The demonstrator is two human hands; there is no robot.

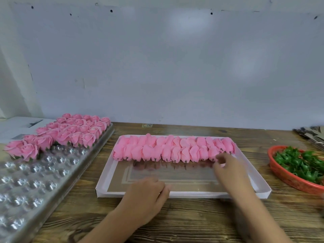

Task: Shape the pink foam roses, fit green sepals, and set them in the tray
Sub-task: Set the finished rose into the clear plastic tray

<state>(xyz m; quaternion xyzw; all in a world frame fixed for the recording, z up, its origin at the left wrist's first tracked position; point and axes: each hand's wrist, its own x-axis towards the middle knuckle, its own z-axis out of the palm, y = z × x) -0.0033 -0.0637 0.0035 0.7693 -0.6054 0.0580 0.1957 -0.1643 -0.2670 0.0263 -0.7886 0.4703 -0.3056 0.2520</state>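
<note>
1. Nothing is seen to be held by the left hand (pixel 149 192); it is laid palm down with relaxed fingers over the near rim of the shallow pink box (pixel 175 194)
2. Whether anything is pinched by the right hand (pixel 228 168) cannot be told, since it is blurred; its fingers are loosely curled at the right end of the near row of unshaped roses (pixel 166 152)
3. Two rows of these closed pink buds are laid side by side along the far part of the box, stems pointing near, and the near part of the box floor is left bare
4. Finished roses (pixel 70 133) with green sepals beneath are seated in the far part of the clear dimpled tray (pixel 35 181) at the left; its near dimples are unfilled
5. Loose green sepals (pixel 298 163) are heaped in a red basket (pixel 287 180) at the right edge
6. Everything is set on a wooden table (pixel 184 216) against a pale wall (pixel 175 67), with papers (pixel 19 127) at the far left and a stack of cardboard (pixel 310 135) at the far right
</note>
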